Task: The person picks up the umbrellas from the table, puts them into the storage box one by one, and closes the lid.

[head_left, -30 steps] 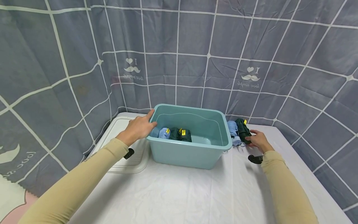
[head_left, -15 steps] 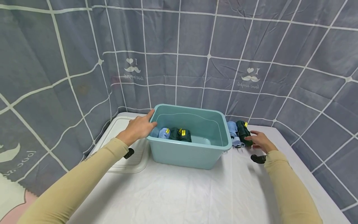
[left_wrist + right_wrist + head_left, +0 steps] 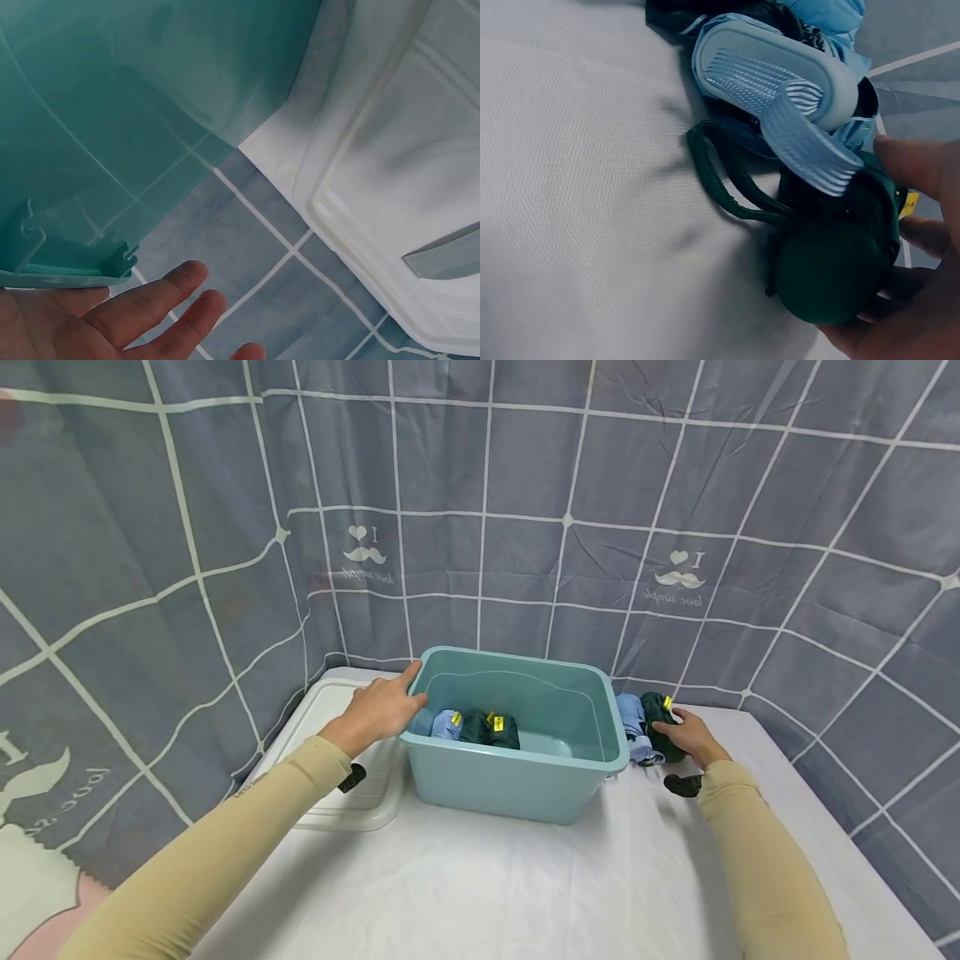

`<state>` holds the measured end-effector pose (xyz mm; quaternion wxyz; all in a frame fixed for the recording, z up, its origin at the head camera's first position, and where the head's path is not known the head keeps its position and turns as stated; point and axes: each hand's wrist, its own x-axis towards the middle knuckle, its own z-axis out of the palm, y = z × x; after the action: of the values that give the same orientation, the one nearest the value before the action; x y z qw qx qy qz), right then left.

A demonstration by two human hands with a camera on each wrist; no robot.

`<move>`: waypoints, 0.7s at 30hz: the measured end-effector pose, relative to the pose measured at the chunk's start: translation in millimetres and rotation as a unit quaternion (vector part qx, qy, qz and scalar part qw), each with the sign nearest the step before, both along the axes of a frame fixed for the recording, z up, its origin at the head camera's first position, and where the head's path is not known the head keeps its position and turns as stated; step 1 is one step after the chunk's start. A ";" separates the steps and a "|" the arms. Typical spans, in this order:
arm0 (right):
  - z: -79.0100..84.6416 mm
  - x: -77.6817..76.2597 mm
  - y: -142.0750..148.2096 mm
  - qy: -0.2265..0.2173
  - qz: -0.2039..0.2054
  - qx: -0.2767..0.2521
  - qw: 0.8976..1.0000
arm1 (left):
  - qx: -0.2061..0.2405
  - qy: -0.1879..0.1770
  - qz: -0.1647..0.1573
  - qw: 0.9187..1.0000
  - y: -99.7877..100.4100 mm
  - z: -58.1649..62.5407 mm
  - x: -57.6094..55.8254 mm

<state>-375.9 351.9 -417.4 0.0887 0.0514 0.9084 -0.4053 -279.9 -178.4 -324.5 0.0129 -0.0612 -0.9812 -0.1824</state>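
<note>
My right hand (image 3: 692, 737) grips a folded dark green umbrella (image 3: 658, 727) on the table, thumb over its upper side and fingers around the far side. In the right wrist view, the round end of this green umbrella (image 3: 829, 274) and its loop strap face the camera. Close beside it lies a folded light blue umbrella (image 3: 634, 727), whose pale handle (image 3: 780, 71) has a ribbed strap. My left hand (image 3: 378, 708) rests at the left rim of a teal plastic bin (image 3: 495, 777); in the left wrist view its fingers (image 3: 142, 311) extend loosely below the rim.
Inside the bin, a light blue umbrella (image 3: 447, 724) and two dark green umbrellas (image 3: 501, 731) stand at the left end. A white lid (image 3: 322, 702) lies left of the bin on the white-covered table (image 3: 517, 885). A grey checked curtain (image 3: 525, 468) hangs close behind.
My right hand has shifted from the edge of the green umbrella to a fuller hold, thumb now across it. The left hand stays at the bin rim. The head view has tilted slightly.
</note>
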 end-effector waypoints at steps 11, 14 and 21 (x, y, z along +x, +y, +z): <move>-2.5 -1.0 3.8 -0.019 0.020 0.024 0.999 | 0.004 -0.002 0.001 1.000 0.6 1.7 0.1; 0.9 0.1 3.5 -0.038 0.028 0.019 0.999 | 0.008 -0.002 0.002 1.000 0.2 2.0 0.4; 12.7 8.2 -0.1 -0.092 0.024 0.000 0.996 | 0.009 -0.006 0.002 1.000 0.6 0.8 -0.3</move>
<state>-367.8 351.8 -404.7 0.1813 0.0663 0.8975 -0.3966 -280.2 -177.8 -323.7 0.0080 -0.0580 -0.9797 -0.1918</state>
